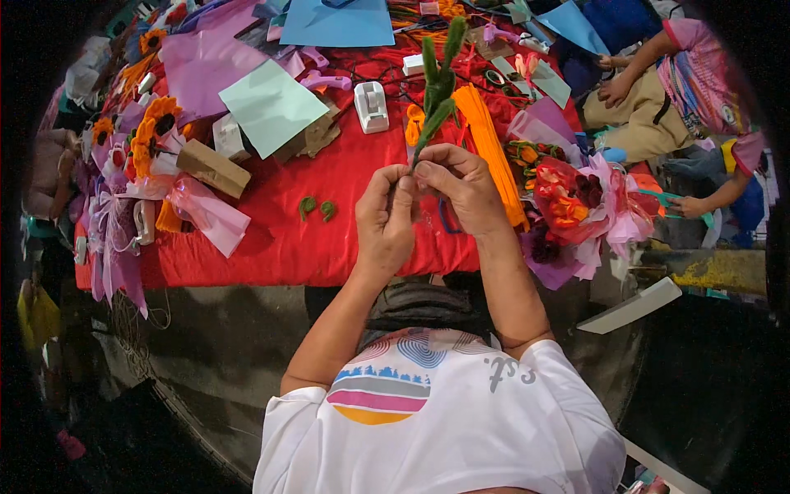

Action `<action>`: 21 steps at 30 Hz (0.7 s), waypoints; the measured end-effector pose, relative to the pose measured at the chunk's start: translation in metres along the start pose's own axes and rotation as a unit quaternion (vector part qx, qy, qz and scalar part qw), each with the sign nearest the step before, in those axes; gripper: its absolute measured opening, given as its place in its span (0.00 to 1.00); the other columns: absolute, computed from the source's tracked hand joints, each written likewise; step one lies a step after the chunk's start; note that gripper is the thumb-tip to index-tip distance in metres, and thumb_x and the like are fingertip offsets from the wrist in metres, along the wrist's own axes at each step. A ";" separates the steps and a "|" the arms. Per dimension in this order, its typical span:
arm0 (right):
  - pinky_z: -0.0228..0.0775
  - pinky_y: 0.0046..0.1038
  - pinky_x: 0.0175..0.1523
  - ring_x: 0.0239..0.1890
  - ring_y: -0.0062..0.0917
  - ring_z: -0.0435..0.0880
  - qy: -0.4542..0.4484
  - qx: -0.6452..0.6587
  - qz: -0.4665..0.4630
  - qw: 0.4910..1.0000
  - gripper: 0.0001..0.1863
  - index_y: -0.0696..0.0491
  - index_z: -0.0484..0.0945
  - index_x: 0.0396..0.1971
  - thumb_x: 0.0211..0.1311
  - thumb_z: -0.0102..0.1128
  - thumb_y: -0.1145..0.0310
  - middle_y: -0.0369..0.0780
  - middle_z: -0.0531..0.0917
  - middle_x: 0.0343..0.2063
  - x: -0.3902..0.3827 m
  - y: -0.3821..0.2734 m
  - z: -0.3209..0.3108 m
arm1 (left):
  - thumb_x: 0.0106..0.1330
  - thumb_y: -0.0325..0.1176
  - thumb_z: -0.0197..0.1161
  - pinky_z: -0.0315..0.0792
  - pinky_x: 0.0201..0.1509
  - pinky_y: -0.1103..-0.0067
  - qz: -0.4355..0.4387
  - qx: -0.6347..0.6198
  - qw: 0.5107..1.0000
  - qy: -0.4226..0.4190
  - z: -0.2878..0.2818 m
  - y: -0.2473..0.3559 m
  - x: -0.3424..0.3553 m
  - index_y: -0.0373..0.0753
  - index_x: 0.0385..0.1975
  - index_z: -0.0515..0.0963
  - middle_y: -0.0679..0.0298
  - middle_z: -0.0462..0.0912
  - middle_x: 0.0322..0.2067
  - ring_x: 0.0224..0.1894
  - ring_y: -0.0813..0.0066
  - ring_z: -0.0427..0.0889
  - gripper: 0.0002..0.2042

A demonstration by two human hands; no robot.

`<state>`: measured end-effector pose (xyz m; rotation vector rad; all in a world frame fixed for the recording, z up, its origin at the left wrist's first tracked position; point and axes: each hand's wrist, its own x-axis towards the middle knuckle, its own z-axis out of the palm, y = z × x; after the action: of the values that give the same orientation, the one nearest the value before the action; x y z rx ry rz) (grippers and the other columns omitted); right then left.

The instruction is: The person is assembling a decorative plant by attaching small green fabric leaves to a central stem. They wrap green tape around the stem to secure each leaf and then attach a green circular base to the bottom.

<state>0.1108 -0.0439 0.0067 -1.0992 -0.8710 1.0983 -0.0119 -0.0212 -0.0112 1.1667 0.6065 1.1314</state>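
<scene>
Both hands are raised over the near part of a red-covered table (280, 247), pinching the base of a sprig of green fuzzy pipe cleaner stems (438, 86). The sprig stands nearly upright, with several leaf-like loops spreading at its top. My left hand (387, 214) has its fingers closed around the stem's lower end. Just beside it, my right hand (462, 188) grips the same stem between thumb and fingers. Two small green curled pieces (316, 209) lie on the red cloth left of my hands. Behind my right hand runs a bundle of orange pipe cleaners (492, 152).
A white tape dispenser (371, 107) stands beyond my hands. Pale green paper (274, 107), a cardboard piece (212, 168) and sunflower bouquets (155, 132) crowd the left. A red and pink bouquet (576, 206) sits at the right edge. Other people (699, 90) sit at far right.
</scene>
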 end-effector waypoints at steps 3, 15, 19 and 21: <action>0.68 0.17 0.33 0.27 0.14 0.76 0.002 -0.003 0.001 1.000 0.07 0.58 0.76 0.32 0.53 0.57 0.72 0.34 0.79 0.26 0.000 0.005 -0.002 | 0.66 0.30 0.47 0.55 0.18 0.91 -0.014 -0.011 1.000 -0.006 0.000 -0.002 0.001 0.36 0.35 0.69 0.73 0.69 0.20 0.17 0.91 0.61 0.06; 0.68 0.17 0.33 0.27 0.14 0.76 -0.006 0.026 0.027 0.999 0.05 0.57 0.75 0.30 0.53 0.56 0.73 0.34 0.78 0.26 -0.006 0.015 -0.005 | 0.66 0.30 0.47 0.64 0.22 0.90 -0.104 -0.022 0.993 -0.061 -0.014 -0.014 -0.007 0.33 0.34 0.69 0.70 0.73 0.23 0.20 0.88 0.68 0.07; 0.66 0.16 0.32 0.26 0.13 0.74 0.021 -0.028 0.033 0.999 0.04 0.56 0.74 0.29 0.54 0.55 0.74 0.33 0.77 0.25 -0.010 0.025 -0.010 | 0.61 0.30 0.55 0.71 0.30 0.85 -0.015 0.089 0.995 -0.034 -0.029 -0.023 -0.016 0.32 0.37 0.71 0.64 0.75 0.28 0.27 0.80 0.75 0.09; 0.65 0.16 0.32 0.26 0.13 0.74 0.031 -0.020 0.026 0.999 0.04 0.57 0.74 0.29 0.54 0.55 0.74 0.33 0.77 0.24 -0.012 0.028 -0.017 | 0.56 0.30 0.60 0.72 0.34 0.81 -0.015 0.239 0.971 -0.024 -0.049 -0.024 -0.023 0.32 0.37 0.72 0.60 0.77 0.29 0.30 0.74 0.77 0.12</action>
<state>0.1166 -0.0574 -0.0247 -1.1887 -0.8215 1.0877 -0.0534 -0.0222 -0.0532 1.5827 0.8877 0.9519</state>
